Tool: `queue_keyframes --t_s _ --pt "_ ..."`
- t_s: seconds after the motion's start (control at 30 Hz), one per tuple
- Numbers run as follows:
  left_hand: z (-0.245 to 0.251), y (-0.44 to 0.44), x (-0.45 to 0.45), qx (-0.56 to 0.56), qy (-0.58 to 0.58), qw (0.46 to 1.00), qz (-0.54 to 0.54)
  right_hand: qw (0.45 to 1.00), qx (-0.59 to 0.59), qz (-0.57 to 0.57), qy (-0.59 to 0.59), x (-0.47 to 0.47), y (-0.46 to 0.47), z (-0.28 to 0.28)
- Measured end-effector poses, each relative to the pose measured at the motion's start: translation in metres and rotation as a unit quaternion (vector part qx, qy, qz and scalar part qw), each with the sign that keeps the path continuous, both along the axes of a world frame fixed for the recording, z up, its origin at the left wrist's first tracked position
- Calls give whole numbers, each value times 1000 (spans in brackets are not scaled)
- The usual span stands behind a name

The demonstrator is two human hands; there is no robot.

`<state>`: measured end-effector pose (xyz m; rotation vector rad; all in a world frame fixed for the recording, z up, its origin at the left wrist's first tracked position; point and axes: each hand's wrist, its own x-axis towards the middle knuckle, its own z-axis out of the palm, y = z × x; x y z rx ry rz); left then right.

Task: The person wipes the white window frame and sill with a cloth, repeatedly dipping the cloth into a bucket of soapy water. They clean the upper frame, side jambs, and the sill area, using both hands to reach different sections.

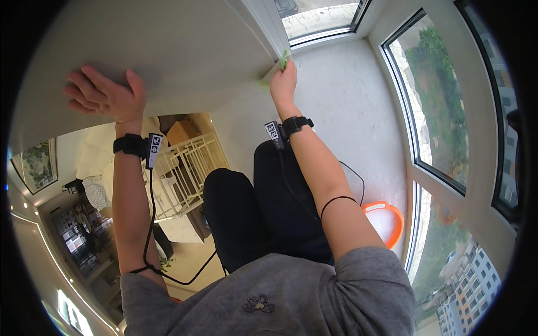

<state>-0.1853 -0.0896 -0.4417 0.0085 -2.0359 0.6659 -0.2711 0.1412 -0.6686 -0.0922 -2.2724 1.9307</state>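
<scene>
My right hand (283, 86) grips a light green cloth (284, 61), pressed into the corner where the wall meets the white window sill. Part of the cloth lies behind the fingers, against the foot of the wall. My left hand (110, 94) is spread against the pale wall (176, 54), holding nothing, its fingers apart. Under my knees and the right arm runs the white sill (336, 92). An orange-rimmed basin (394, 222) stands on it beside my right elbow, partly hidden by the arm.
Window panes (437, 101) in white frames border the sill on the right, with another pane (315, 21) ahead. Below on the left is a cream railed frame (189, 168) holding a cardboard box (181, 133). Black cables (151, 210) hang from both wrist devices.
</scene>
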Motion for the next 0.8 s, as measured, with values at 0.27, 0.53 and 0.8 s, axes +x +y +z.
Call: queue_keyframes --t_s 0.27,0.53,0.8 --pt "2 2 -1 -10 -8 1000 -9 996 -71 34 50 3 14 -5" --pt "-2 4 1 -1 0 1000 -5 978 -206 29 -18 4 1 89" --pt "-6 2 1 9 9 1000 -4 933 -232 22 275 -21 -18 250"
